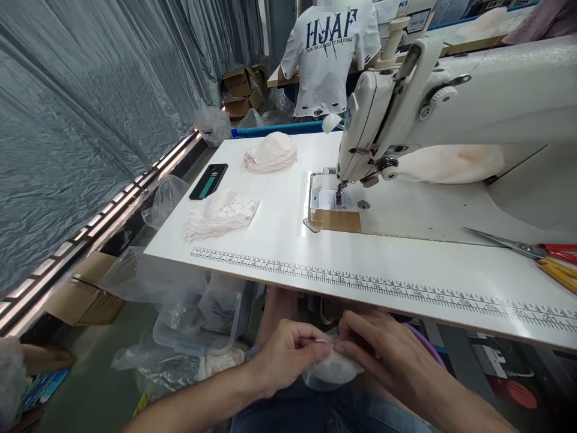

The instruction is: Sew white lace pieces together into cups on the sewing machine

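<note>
Over my lap, in front of the table edge, both hands pinch a small piece of pale, thin fabric (333, 370). My left hand (293, 355) grips its upper edge between thumb and forefinger. Close beside it, my right hand (383, 349) has its fingers closed on the same edge. The cloth hangs below the fingertips in a rounded, pouch-like shape; its exact kind is unclear. On the white table lie a stack of cream lace pieces (220, 215) and a pile of pale pink fabric pieces (271, 153).
A sewing machine (383, 126) stands at the table's right. Scissors with red and yellow handles (532, 249) lie near the right edge, a phone (208, 181) at the left. Below are a clear plastic bin (198, 337) and a cardboard box (88, 294). A person (331, 57) sits beyond.
</note>
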`<move>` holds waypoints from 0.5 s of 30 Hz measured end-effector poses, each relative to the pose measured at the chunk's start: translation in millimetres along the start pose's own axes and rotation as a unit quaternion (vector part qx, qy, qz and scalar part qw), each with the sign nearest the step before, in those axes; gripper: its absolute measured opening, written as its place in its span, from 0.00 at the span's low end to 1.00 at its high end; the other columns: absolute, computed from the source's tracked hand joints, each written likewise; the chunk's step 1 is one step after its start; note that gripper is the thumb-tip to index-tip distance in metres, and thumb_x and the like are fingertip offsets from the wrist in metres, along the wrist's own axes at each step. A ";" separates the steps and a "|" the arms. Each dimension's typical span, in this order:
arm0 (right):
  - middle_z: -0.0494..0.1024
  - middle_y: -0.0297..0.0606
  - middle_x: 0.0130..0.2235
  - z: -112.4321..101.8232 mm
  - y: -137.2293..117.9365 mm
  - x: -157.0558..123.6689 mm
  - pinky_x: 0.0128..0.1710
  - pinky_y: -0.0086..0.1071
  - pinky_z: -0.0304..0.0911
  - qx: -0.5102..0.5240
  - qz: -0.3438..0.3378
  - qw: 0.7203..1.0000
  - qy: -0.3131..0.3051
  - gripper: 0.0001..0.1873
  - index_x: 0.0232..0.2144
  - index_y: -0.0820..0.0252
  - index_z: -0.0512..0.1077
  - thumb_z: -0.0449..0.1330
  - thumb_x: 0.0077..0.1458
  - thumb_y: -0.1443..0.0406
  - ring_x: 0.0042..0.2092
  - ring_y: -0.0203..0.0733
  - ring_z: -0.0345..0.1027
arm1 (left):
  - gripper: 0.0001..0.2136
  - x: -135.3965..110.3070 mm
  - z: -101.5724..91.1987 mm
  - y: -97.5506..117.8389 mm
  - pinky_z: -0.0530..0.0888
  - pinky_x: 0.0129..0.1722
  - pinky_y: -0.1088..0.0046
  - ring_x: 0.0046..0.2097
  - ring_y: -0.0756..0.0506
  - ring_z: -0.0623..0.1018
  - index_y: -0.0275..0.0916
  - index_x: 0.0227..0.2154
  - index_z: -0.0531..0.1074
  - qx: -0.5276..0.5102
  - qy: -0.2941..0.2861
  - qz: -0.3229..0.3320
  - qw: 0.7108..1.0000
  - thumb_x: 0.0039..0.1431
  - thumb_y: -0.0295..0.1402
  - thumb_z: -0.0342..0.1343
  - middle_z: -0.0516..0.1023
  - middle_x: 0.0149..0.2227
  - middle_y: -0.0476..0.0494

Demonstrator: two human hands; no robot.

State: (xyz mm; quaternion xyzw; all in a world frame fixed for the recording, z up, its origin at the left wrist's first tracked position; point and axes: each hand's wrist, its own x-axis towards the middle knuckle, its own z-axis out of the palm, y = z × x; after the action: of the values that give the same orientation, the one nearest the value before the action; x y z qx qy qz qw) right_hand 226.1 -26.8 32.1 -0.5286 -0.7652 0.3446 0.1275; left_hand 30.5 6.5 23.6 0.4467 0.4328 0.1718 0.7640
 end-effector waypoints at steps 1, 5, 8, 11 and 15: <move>0.69 0.31 0.31 -0.7 1.4 -2.4 0.32 0.32 0.52 0.030 0.014 0.999 -0.020 0.10 0.31 0.55 0.62 0.50 0.62 0.57 0.33 0.40 0.60 | 0.20 -0.9 -2.5 -1.1 0.62 0.29 0.79 0.28 0.54 0.66 0.28 0.30 0.76 -0.009 0.001 -0.011 1.000 0.45 0.45 0.63 0.72 0.25 0.47; 0.70 0.29 0.35 -0.6 8.6 -13.7 0.36 0.29 0.56 0.136 0.052 0.987 -0.072 0.06 0.33 0.53 0.64 0.54 0.59 0.58 0.38 0.38 0.62 | 0.20 -4.4 -11.1 -5.2 0.61 0.29 0.80 0.27 0.54 0.67 0.30 0.28 0.75 -0.034 -0.014 -0.056 0.998 0.41 0.45 0.66 0.71 0.25 0.48; 0.69 0.31 0.35 3.4 12.0 -17.9 0.37 0.30 0.56 0.141 0.039 0.988 -0.045 0.07 0.33 0.54 0.64 0.51 0.62 0.59 0.38 0.39 0.62 | 0.22 -6.4 -13.3 -6.3 0.63 0.32 0.78 0.29 0.53 0.69 0.31 0.33 0.77 -0.038 -0.043 -0.073 0.996 0.41 0.45 0.66 0.74 0.28 0.45; 0.68 0.32 0.35 4.8 11.3 -17.2 0.39 0.30 0.57 0.163 0.010 0.986 -0.029 0.07 0.34 0.54 0.63 0.49 0.62 0.59 0.40 0.39 0.62 | 0.22 -8.7 -12.8 -4.7 0.64 0.33 0.78 0.30 0.52 0.70 0.31 0.34 0.77 -0.026 -0.055 -0.076 0.995 0.42 0.46 0.66 0.75 0.29 0.44; 0.66 0.35 0.46 -0.8 7.2 -14.4 0.43 0.30 0.59 0.218 -0.013 0.975 -0.036 0.08 0.35 0.54 0.63 0.48 0.63 0.59 0.46 0.38 0.62 | 0.22 -12.0 -11.5 -1.6 0.63 0.32 0.78 0.29 0.52 0.69 0.31 0.33 0.78 -0.016 -0.059 -0.073 0.995 0.42 0.47 0.65 0.75 0.28 0.44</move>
State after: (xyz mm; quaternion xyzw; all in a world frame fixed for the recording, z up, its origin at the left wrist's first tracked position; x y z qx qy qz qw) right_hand 237.7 -37.9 30.3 -0.4653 -0.6829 0.5202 0.2160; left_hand 14.1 4.0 25.8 0.4110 0.4162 0.0957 0.8055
